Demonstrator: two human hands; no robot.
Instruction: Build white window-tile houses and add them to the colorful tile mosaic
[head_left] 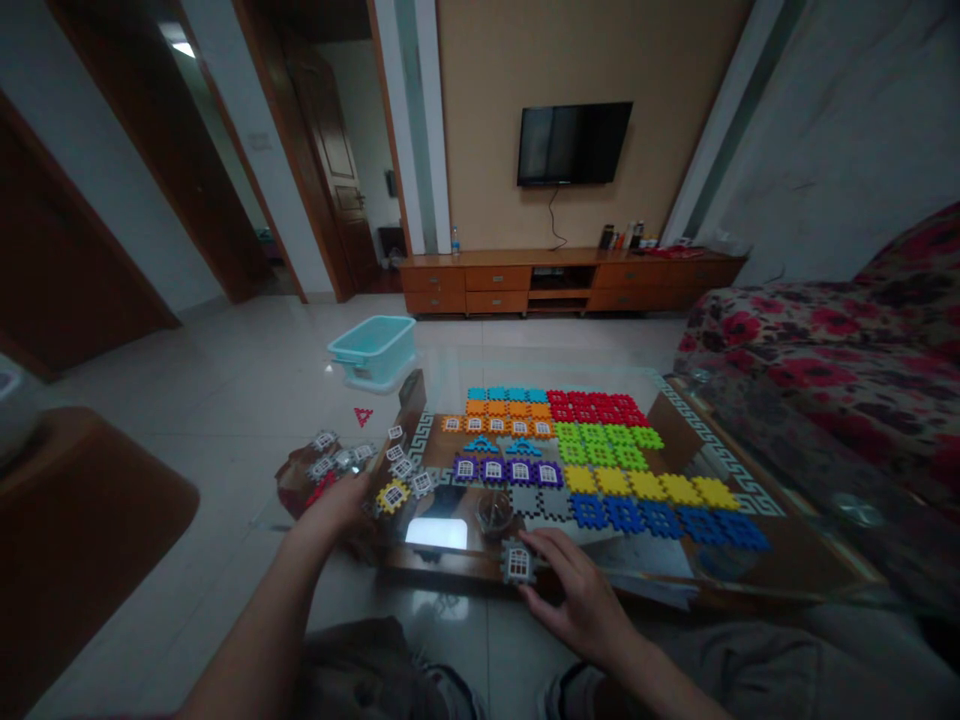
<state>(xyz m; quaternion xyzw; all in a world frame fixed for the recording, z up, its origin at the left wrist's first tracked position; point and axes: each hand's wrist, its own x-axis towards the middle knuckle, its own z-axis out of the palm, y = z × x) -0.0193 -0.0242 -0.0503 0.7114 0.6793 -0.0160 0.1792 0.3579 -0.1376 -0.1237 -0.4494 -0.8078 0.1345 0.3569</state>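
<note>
My right hand pinches a grey interlocking window tile by its right side, just in front of the table's near edge. My left hand reaches to a pile of grey window tiles at the table's left end; its fingers are too blurred and hidden to read. Some red pieces lie by that hand. Loose window tiles and a yellow window tile sit to its right. Purple window tiles and plain grey tiles lie in rows beyond my right hand.
Rows of red, green, yellow, blue and orange tiles cover the glass table. A round glass dish stands near the front. Behind is a turquoise bin; a flowered sofa is on the right.
</note>
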